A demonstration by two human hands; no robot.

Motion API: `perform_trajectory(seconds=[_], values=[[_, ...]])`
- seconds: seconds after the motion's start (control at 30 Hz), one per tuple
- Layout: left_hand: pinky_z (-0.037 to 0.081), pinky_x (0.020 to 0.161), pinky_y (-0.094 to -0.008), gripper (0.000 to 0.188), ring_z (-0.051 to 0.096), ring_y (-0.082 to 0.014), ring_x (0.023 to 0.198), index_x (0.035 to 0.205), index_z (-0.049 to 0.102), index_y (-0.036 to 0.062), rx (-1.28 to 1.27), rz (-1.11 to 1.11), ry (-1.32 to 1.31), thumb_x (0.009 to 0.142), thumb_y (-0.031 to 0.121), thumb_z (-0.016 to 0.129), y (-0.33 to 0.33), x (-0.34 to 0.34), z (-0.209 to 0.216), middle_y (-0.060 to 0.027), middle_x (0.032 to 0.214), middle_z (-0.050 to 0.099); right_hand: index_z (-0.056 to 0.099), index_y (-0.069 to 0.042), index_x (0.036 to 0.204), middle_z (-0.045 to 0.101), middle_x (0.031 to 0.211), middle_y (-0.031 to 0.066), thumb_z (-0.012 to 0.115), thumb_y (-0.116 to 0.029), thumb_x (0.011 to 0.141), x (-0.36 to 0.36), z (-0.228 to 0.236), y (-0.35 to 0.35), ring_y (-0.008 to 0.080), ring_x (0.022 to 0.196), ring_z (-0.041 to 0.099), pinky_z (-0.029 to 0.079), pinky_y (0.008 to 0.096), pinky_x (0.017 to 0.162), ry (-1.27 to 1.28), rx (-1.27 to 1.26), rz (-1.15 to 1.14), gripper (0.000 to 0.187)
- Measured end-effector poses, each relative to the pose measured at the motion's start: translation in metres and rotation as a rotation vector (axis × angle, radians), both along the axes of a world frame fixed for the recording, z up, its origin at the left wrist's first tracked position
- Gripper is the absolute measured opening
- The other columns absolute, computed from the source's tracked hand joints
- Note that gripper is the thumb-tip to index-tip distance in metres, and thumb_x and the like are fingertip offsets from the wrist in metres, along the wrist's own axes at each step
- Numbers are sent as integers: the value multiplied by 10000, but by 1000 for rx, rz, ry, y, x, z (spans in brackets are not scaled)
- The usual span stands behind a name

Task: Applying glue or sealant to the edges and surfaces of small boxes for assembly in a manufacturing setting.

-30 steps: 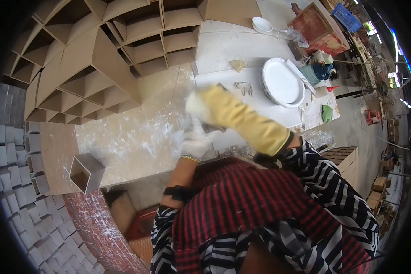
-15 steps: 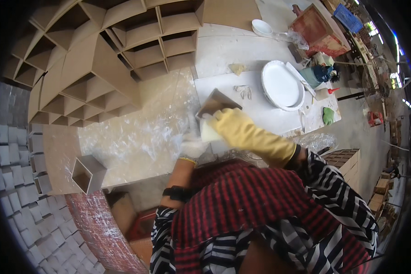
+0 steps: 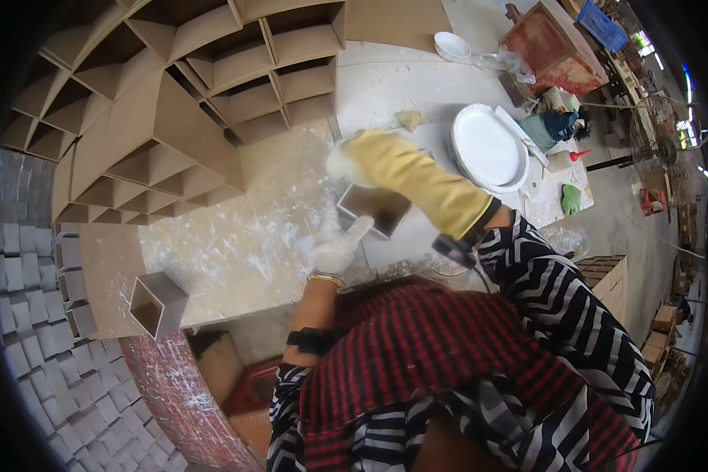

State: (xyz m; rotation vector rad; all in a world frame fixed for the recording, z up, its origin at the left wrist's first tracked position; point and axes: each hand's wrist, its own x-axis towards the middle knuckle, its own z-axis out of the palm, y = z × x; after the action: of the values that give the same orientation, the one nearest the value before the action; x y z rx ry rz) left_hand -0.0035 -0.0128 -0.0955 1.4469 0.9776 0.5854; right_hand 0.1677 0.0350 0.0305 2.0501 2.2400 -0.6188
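Observation:
A small open square box (image 3: 379, 208) of brown board with pale edges lies on the worktable. My left hand (image 3: 335, 245), in a white glove, grips its near left corner, fingers along the left side and thumb by the near edge. Over the box's far left side is my right hand (image 3: 370, 153), in a long yellow rubber glove. Its fingers are closed on a cream sponge (image 3: 341, 164), which is partly hidden and blurred. Right of the box stands a round tub (image 3: 490, 149) of white liquid, with a flat white stick across its rim.
Stacked brown board compartment units (image 3: 197, 141) fill the far left. Another small square box (image 3: 157, 305) sits at the table's left corner. Farther right are a white bowl (image 3: 452, 46), a crumpled yellowish scrap (image 3: 408, 119), a teal container (image 3: 547, 128) and a green glove (image 3: 570, 198).
My right hand has moved away from me, carrying the sponge from the box's near side to its far left side. The box has turned, and my left thumb now shows at its near edge.

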Motion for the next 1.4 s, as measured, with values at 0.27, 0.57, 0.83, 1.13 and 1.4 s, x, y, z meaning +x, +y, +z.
perform_trajectory(seconds=[0.27, 0.57, 0.83, 1.13, 1.4], values=[[283, 1070, -366, 953, 351, -316, 1305, 1413, 217, -78, -105, -11, 30, 744, 330, 759, 1, -1, -22, -243, 1389, 383, 645, -67, 943, 651, 945, 187, 603, -149, 743, 29, -34, -27, 360, 919, 624, 512, 416, 756, 48, 420, -39, 221], [408, 969, -347, 814, 455, -236, 1214, 1433, 226, -12, 46, -7, 6, 813, 204, 705, 9, -11, -37, -164, 1340, 449, 594, -71, 1142, 645, 938, 167, 635, -205, 727, 17, -37, -117, 328, 908, 628, 503, 395, 787, -120, 369, 210, 438], [415, 958, -337, 636, 507, -344, 1173, 1412, 302, 33, 699, 53, 450, 878, 237, 582, -12, 12, 67, -246, 1254, 517, 460, -24, 1248, 574, 1116, 163, 674, -190, 793, 77, -15, -139, 270, 1045, 564, 467, 363, 872, 741, 456, -831, 530], [472, 856, -431, 344, 594, -364, 980, 1133, 570, 71, 550, -1081, 976, 885, 253, 416, 46, 90, 37, -187, 1058, 615, 404, -36, 1342, 551, 1221, 105, 665, -174, 848, 96, -31, -186, 155, 1085, 531, 440, 322, 927, 2324, 166, -886, 576], [471, 883, -386, 396, 577, -330, 1043, 1212, 507, 1, -304, -719, 456, 930, 261, 406, 48, 79, 40, -207, 1176, 580, 423, -40, 1323, 568, 1193, 91, 665, -126, 843, 117, -53, -199, 131, 1049, 547, 474, 324, 879, 1579, 937, -346, 545]])
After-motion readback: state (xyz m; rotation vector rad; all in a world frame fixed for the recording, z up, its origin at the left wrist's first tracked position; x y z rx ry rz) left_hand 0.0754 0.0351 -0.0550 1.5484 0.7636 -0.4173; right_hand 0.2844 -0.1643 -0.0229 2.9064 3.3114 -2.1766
